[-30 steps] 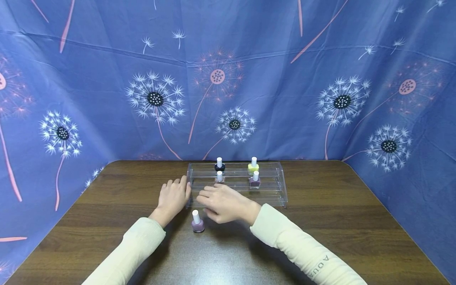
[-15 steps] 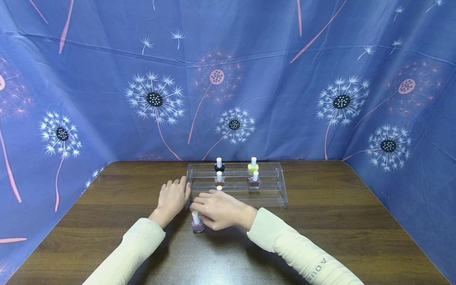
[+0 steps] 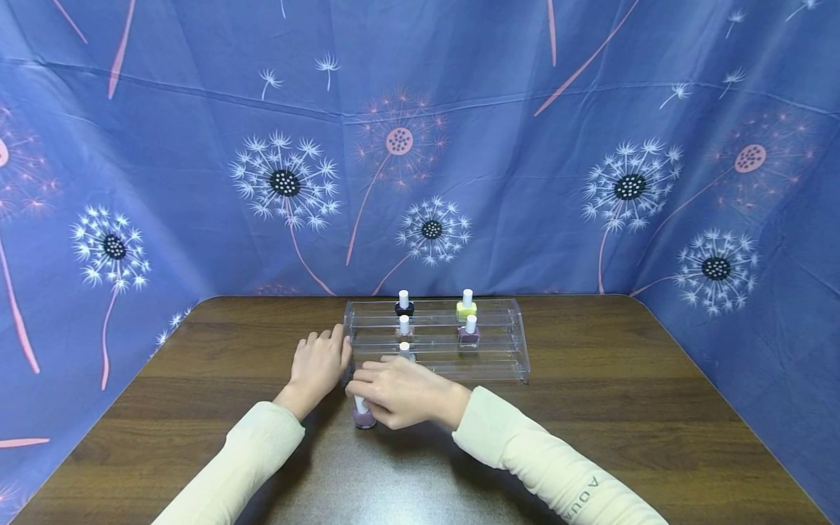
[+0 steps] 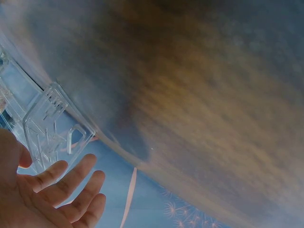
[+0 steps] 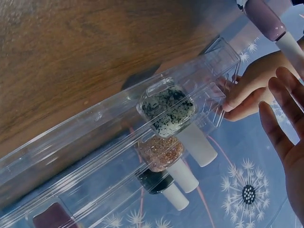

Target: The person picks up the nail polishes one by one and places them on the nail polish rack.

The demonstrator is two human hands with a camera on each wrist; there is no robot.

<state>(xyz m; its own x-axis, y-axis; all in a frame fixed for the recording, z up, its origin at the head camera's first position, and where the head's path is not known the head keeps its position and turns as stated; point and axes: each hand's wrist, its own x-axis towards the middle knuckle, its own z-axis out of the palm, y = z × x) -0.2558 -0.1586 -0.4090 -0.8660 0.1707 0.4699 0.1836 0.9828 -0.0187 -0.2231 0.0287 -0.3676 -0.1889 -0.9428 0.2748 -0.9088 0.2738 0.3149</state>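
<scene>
A mauve nail polish bottle [image 3: 364,418] with a white cap stands on the table before the rack's left end. My right hand [image 3: 410,391] is at its cap, fingers extended, partly covering the cap in the head view. In the right wrist view the bottle shows at the upper right beside the straight fingers [image 5: 282,107]. My left hand [image 3: 317,370] lies at the left end of the clear stepped rack [image 3: 523,343], fingers loosely extended. On the rack's lower step stands a black-and-white speckled nail polish bottle [image 5: 167,110], mostly hidden behind my right hand in the head view.
Higher on the rack stand a glittery copper bottle [image 5: 160,152], a black bottle [image 3: 405,309], a yellow bottle [image 3: 467,310] and a dark purple bottle [image 3: 469,336]. The wooden table [image 3: 610,408] ends at a blue dandelion-print cloth [image 3: 525,182].
My right hand has moved from the rack's lower step toward me and left, to the mauve bottle's cap. The speckled bottle's cap has come into view. My left hand has stayed put.
</scene>
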